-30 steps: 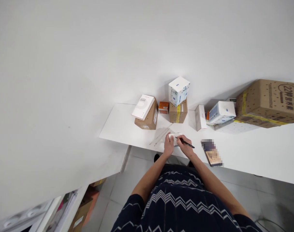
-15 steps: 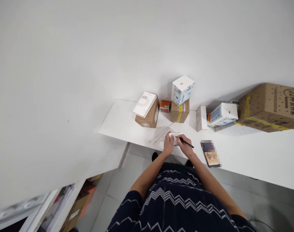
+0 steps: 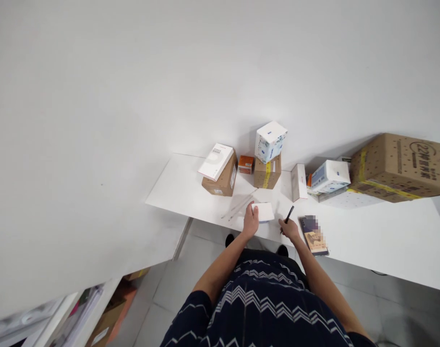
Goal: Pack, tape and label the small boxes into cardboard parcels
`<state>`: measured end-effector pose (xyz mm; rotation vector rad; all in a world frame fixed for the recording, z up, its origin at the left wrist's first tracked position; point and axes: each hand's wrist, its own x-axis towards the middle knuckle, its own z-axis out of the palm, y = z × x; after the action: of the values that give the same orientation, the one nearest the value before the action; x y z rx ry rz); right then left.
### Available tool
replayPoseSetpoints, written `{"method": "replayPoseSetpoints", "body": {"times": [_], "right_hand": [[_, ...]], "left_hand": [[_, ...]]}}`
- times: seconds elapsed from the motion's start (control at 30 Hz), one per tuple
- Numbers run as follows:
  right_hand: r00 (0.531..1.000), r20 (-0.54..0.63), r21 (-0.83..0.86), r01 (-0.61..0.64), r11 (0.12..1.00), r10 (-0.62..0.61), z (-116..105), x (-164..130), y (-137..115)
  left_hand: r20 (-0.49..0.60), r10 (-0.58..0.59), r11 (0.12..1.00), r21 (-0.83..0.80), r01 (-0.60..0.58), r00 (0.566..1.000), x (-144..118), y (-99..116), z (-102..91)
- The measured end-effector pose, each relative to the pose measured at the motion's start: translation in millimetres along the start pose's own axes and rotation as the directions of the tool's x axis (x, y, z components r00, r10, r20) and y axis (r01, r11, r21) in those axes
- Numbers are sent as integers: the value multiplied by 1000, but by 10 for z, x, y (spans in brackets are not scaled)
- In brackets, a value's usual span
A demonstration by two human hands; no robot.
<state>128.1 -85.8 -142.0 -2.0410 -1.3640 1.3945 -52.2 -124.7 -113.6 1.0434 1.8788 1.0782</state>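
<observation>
A small white pad with a bluish lower edge sits near the table's front edge. My left hand grips it by its left side, thumb on top. Whether it is a notepad or a thin box I cannot tell. To the right, apart from the pad, my right hand is closed around a black pen, which points up and away from me. A phone in a picture case lies just right of my right hand.
Along the wall on the white table stand a carton topped by a white power bank box, an orange box, a taped carton under a tissue pack, a narrow white box and a large carton.
My right hand has moved right, away from the pad, and the pen has turned upward. More of the pad's top shows, with my left hand still at its left side.
</observation>
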Motion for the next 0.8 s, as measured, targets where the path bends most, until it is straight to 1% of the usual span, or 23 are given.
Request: {"method": "replayPoseSetpoints", "body": {"times": [0.1,0.17,0.3,0.37,0.4,0.47,0.5,0.53,0.63,0.7,0.8], "right_hand": [[999,0,-162,-33,986,34,23,73,128],[999,-20,-234,-46,971,42,18,104,168],[995,-95,-330,-35,943,4,-121,55,205],[982,-184,-402,-29,915,-50,-239,-29,251],[965,-247,-457,-38,889,-86,-301,-77,290],[920,-366,-563,-98,821,-141,-419,-160,399],[904,-401,-597,-135,791,-148,-472,-191,464],[902,-409,-616,-161,772,-138,-518,-213,530],[942,-326,-626,-153,765,-78,-615,-238,680],[955,-287,-632,-132,764,-73,-646,-237,712],[950,-305,-612,-141,778,-67,-666,-231,679]], "left_hand": [[4,6,1000,3,-6,1000,9,-12,0],[8,2,1000,11,-2,1000,16,-21,3],[17,-6,1000,14,5,1000,28,-36,14],[17,-15,1000,11,15,1000,28,-39,16],[17,-19,1000,9,19,1000,27,-37,16],[20,-22,1000,6,22,1000,23,-30,13],[21,-22,1000,3,22,1000,20,-25,11],[21,-24,1000,2,24,1000,18,-18,8],[12,-33,999,4,33,999,11,3,-2],[7,-35,999,6,35,999,8,17,-7],[1,-36,999,3,36,999,4,35,-16]]}}
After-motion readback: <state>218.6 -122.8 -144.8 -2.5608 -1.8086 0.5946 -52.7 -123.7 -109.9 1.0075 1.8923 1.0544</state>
